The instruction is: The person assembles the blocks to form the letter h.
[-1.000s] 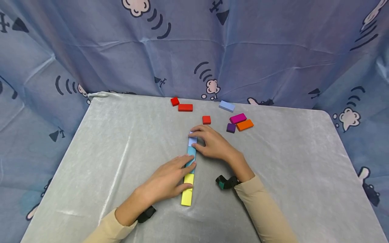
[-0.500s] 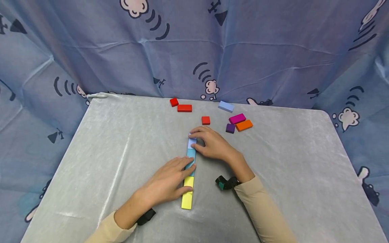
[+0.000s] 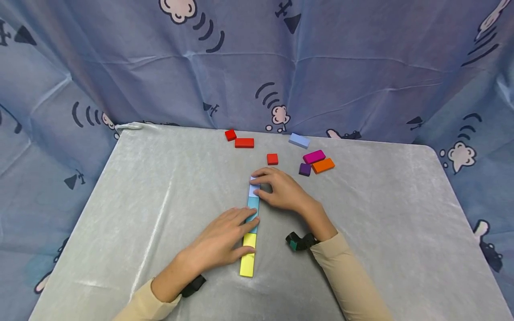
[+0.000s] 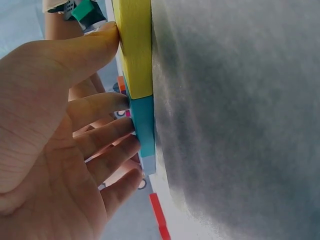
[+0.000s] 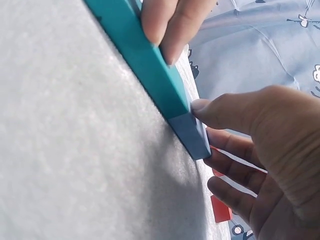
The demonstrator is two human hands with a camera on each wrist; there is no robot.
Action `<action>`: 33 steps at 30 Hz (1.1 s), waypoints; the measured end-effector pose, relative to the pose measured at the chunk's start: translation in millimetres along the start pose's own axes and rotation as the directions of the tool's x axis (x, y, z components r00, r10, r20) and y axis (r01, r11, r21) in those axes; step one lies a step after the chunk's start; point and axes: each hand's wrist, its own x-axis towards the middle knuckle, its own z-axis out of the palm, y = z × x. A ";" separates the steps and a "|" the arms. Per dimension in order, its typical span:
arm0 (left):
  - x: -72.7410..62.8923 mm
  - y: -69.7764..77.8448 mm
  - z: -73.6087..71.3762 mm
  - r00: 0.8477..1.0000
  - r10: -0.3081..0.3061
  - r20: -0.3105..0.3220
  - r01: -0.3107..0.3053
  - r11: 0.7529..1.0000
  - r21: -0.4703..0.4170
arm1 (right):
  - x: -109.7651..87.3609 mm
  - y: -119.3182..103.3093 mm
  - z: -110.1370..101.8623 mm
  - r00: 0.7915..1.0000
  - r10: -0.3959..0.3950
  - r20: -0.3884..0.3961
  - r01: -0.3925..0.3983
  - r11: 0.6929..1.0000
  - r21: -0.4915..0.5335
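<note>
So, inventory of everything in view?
End block: 1, light blue, row's far end
Teal section: count unclear, teal, middle
Yellow section: count unclear, yellow, row's near end
Oblong block: 1, red, back
Square blocks: 2, red, one beside oblong, one nearer
Loose block: 1, light blue, back
Magenta block: 1, magenta, right of row
Orange block: 1, orange, beside magenta
Purple block: 1, purple, beside orange
Tablecloth: 1, grey, underneath
Curtain: 1, blue, behind
Wrist cameras: 2, black, wrists
Sleeves: 2, tan, forearms
Left grip: 1, bare, touching teal, yellow
Right grip: 1, bare, pinching end block
</note>
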 end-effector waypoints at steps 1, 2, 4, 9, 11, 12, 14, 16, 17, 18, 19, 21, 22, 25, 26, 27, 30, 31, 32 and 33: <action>-0.1 -0.1 0.0 1.000 0.001 -0.003 -0.001 1.000 -0.001 | 0.1 -0.4 -0.2 1.000 0.000 -0.002 0.000 1.000 -0.001; -0.3 -0.3 0.2 1.000 0.001 -0.005 -0.001 1.000 0.001 | 0.0 -0.6 -0.1 1.000 0.002 -0.003 -0.002 1.000 -0.002; -0.1 -0.3 0.1 1.000 -0.001 -0.003 0.001 1.000 -0.002 | -0.1 -1.0 -0.2 1.000 0.009 -0.006 -0.009 1.000 0.000; 0.1 0.0 -0.5 1.000 -0.015 0.008 0.015 1.000 -0.018 | -0.3 -0.7 -0.7 1.000 0.007 -0.020 -0.007 1.000 0.012; -0.1 0.2 -0.4 1.000 -0.017 0.011 0.018 1.000 -0.018 | -1.0 0.2 -1.8 0.999 0.009 -0.036 -0.009 1.000 0.025; -0.1 0.4 -0.5 1.000 -0.019 0.013 0.019 1.000 -0.017 | -1.4 0.6 -2.8 0.999 0.013 -0.045 -0.012 0.999 0.033; 0.4 0.8 -0.2 1.000 -0.020 0.016 0.020 1.000 -0.019 | -3.2 2.4 -4.9 0.997 0.031 -0.069 -0.028 0.999 0.044; -0.1 1.0 0.2 1.000 -0.024 0.016 0.025 0.999 -0.024 | -3.7 3.9 -5.7 0.995 0.051 -0.091 -0.046 0.997 0.057; -0.6 1.0 0.6 1.000 -0.025 0.012 0.025 0.999 -0.025 | -3.8 4.6 -5.9 0.994 0.059 -0.097 -0.053 0.997 0.061; -1.5 1.2 0.9 1.000 -0.028 0.010 0.028 0.999 -0.028 | -3.7 5.3 -6.1 0.993 0.064 -0.101 -0.057 0.996 0.065; -2.1 1.3 1.0 1.000 -0.028 0.008 0.028 0.999 -0.030 | -4.0 6.2 -6.8 0.992 0.069 -0.104 -0.062 0.996 0.068; -3.7 1.4 1.4 1.000 -0.030 0.006 0.031 0.999 -0.028 | -4.4 7.7 -8.2 0.991 0.080 -0.110 -0.072 0.995 0.076; -4.5 1.6 1.5 0.999 -0.032 0.006 0.032 0.999 -0.027 | -4.6 8.3 -9.1 0.989 0.085 -0.117 -0.075 0.994 0.082; -5.2 2.4 1.7 0.999 -0.033 0.009 0.034 0.999 -0.036 | -5.3 11.0 -12.7 0.975 0.120 -0.188 -0.104 0.990 0.091; -4.7 2.7 1.8 0.999 -0.032 0.008 0.032 0.999 -0.039 | -5.1 11.9 -14.4 0.962 0.142 -0.233 -0.125 0.988 0.090; -3.9 3.0 1.8 1.000 -0.030 0.009 0.030 0.999 -0.043 | -4.7 12.7 -16.3 0.945 0.167 -0.283 -0.147 0.985 0.088; -1.8 4.3 1.2 1.000 -0.026 0.017 0.027 0.999 -0.044 | -0.1 16.9 -23.3 0.874 0.231 -0.428 -0.215 0.973 0.085; -1.5 4.8 0.8 0.999 -0.028 0.020 0.028 0.999 -0.041 | 2.3 18.2 -26.4 0.851 0.251 -0.462 -0.238 0.967 0.086; -1.3 5.3 0.2 0.999 -0.029 0.020 0.030 0.999 -0.039 | 5.1 20.1 -29.8 0.832 0.269 -0.485 -0.260 0.962 0.086; -1.1 5.8 -0.3 0.999 -0.030 0.021 0.031 0.999 -0.036 | 7.7 22.4 -33.4 0.818 0.286 -0.499 -0.283 0.955 0.084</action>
